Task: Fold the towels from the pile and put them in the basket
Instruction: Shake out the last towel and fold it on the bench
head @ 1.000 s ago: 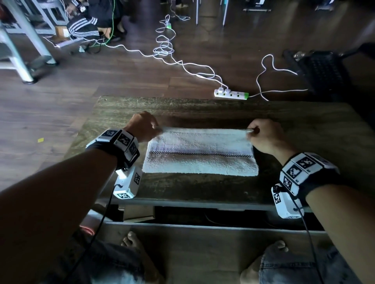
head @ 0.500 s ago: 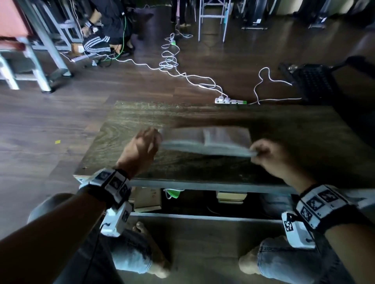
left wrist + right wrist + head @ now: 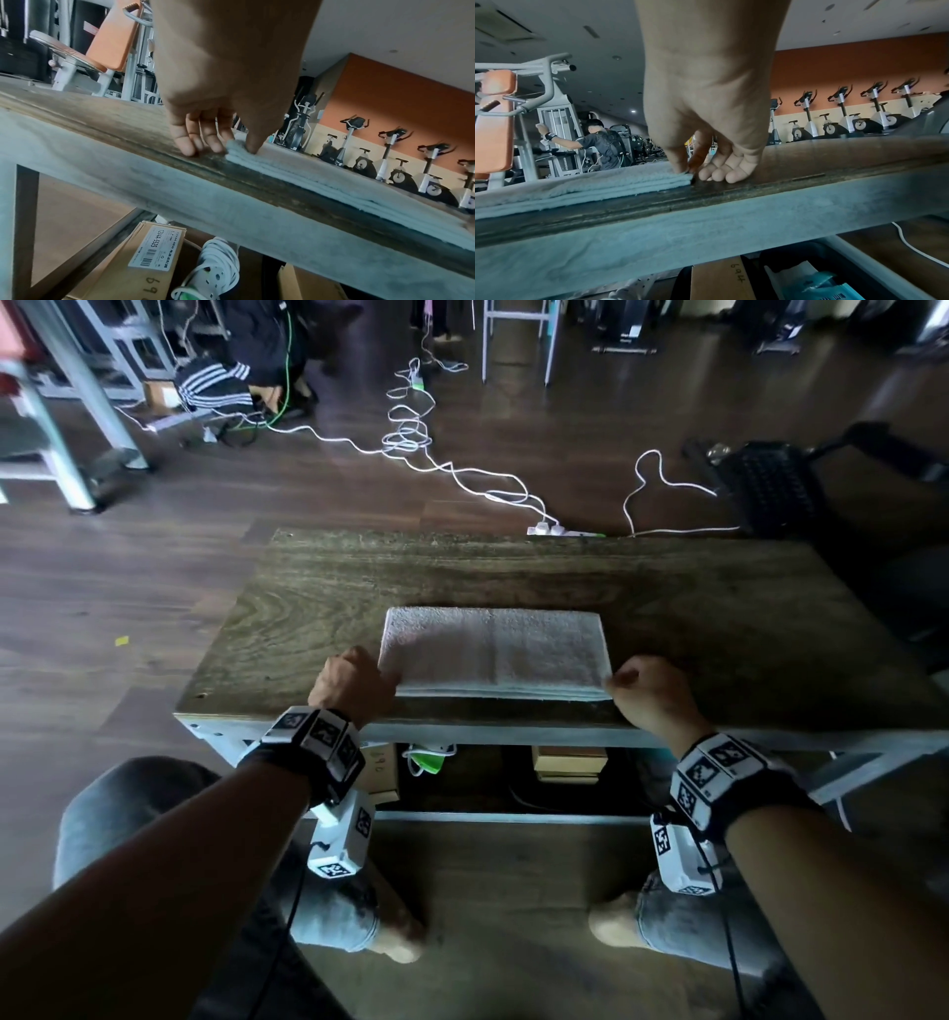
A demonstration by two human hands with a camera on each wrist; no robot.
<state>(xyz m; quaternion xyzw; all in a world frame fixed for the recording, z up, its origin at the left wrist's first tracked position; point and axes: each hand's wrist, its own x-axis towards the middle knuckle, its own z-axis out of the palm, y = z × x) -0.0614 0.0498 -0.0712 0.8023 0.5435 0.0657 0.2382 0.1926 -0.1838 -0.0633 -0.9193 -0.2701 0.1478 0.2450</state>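
A pale towel (image 3: 493,649) lies folded in layers on the wooden table (image 3: 719,618), its open edges toward me. My left hand (image 3: 354,683) pinches the towel's near left corner (image 3: 237,145) between thumb and fingers; the other fingertips (image 3: 186,146) touch the tabletop. My right hand (image 3: 644,690) pinches the near right corner (image 3: 680,176), with the remaining fingers (image 3: 721,172) curled against the table. In the right wrist view the towel (image 3: 590,184) shows as stacked layers. No basket and no pile of towels are in view.
Under the table sit cardboard boxes (image 3: 382,775) and a coiled white and green cable (image 3: 429,757). Beyond the far edge a white power strip (image 3: 560,529) and cords (image 3: 411,439) lie on the floor. A dark chair (image 3: 775,490) stands at the back right.
Both hands lifted the towel's far edge and brought it toward me, folding it over onto the near edge. The towel now lies doubled and narrower, with the hands at its near corners.
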